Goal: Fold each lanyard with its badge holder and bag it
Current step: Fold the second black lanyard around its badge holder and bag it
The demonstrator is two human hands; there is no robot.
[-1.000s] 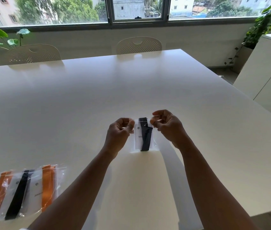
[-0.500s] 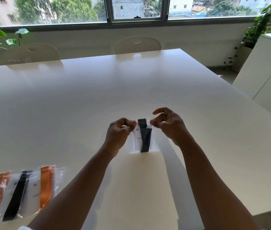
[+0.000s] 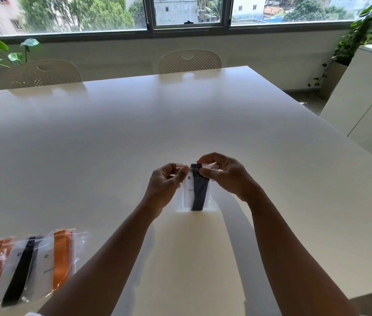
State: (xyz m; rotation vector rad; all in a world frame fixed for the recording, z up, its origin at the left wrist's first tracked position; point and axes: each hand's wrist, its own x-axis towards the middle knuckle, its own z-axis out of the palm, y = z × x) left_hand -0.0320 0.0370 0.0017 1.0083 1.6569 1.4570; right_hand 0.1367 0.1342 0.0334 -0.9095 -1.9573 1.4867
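bag [image 3: 186, 197]: clear, held upright over the table [image 3: 134, 133], its lower edge at the tabletop
lanyard [image 3: 199, 190]: black, folded, inside the bag beside a white badge holder [image 3: 188, 190]
left hand [image 3: 165, 185]: pinching the bag's top left corner
right hand [image 3: 224, 175]: pinching the bag's top strip, thumb against fingers
finished bags [image 3: 27, 265]: three, near left, orange, black, orange

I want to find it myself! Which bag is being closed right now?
Look at the middle of the big white table, where the left hand and right hand meet. They pinch the top of a clear bag holding one black lanyard, away from the finished bags lying near the left edge.
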